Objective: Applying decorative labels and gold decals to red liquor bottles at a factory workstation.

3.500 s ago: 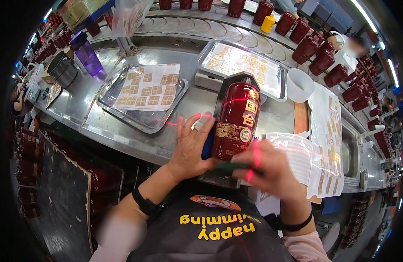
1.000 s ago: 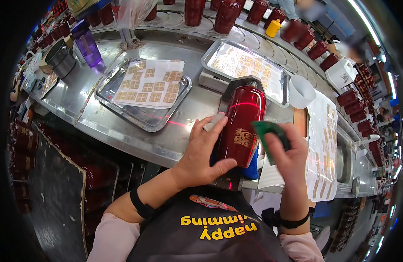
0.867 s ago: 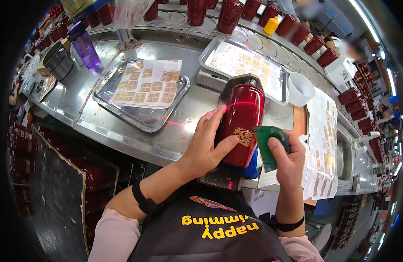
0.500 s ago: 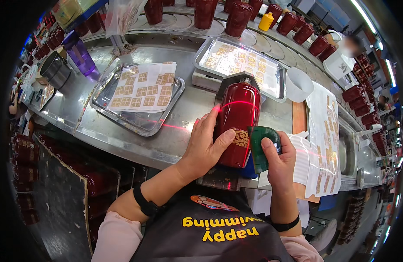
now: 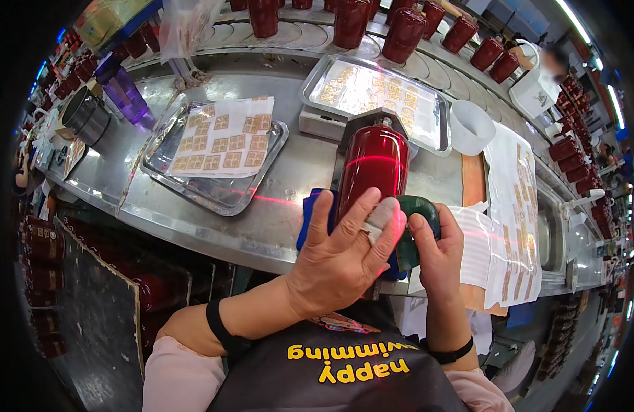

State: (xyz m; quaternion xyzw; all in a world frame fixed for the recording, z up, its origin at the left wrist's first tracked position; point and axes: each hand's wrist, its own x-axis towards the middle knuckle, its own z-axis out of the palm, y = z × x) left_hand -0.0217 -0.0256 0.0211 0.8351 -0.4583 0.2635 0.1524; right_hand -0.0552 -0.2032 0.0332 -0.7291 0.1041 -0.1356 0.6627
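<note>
A dark red glossy bottle (image 5: 375, 161) lies on a dark cradle (image 5: 392, 115), its neck pointing away from me. My left hand (image 5: 334, 268) is over the near end of the bottle, fingers spread apart, and covers the gold label area. Something whitish-grey (image 5: 381, 214) shows at one of its fingers; whether it is a finger cover or a scrap I cannot tell. My right hand (image 5: 437, 254) grips a dark green flat scraper (image 5: 420, 209) beside the bottle's right side. Blue cloth (image 5: 310, 218) shows beside the bottle's near end. Red light lines cross the bottle.
Left is a metal tray (image 5: 262, 168) with a sheet of gold labels (image 5: 227, 130). Behind the bottle, another tray (image 5: 310, 96) holds more labels. A white tub (image 5: 471, 130) and a long label sheet (image 5: 512, 226) are at right. Red bottles (image 5: 405, 34) line the conveyor (image 5: 296, 38).
My left hand has left the bottle's left side and moved right, over its near end, with fingers spread. My right hand still holds the scraper. Bottles on the conveyor have shifted right.
</note>
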